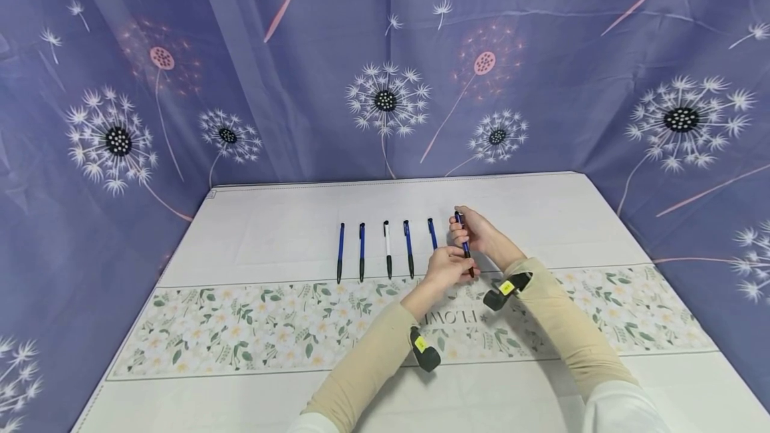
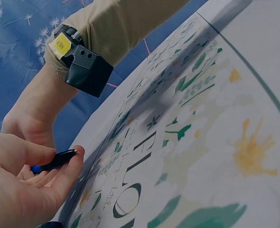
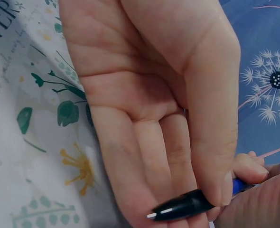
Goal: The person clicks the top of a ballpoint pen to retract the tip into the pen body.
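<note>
Both hands hold one blue pen (image 1: 465, 244) with a black grip, above the right end of a row of pens. My right hand (image 1: 480, 231) grips its upper part, with the thumb at the top end. Lower down, my left hand (image 1: 446, 268) pinches the black grip between thumb and fingers. In the left wrist view, the black pen tip (image 2: 64, 157) lies by a left fingertip. A light point shows at the end of the black grip (image 3: 185, 206) in the right wrist view. The nearest blue pen (image 1: 432, 232) is partly hidden behind the left hand.
To the left, a white pen (image 1: 388, 249) and blue pens, such as this blue pen (image 1: 362, 250), lie side by side on the white table (image 1: 271, 232). A floral strip (image 1: 240, 329) with printed lettering crosses it. A purple dandelion curtain (image 1: 313, 85) surrounds the back and sides.
</note>
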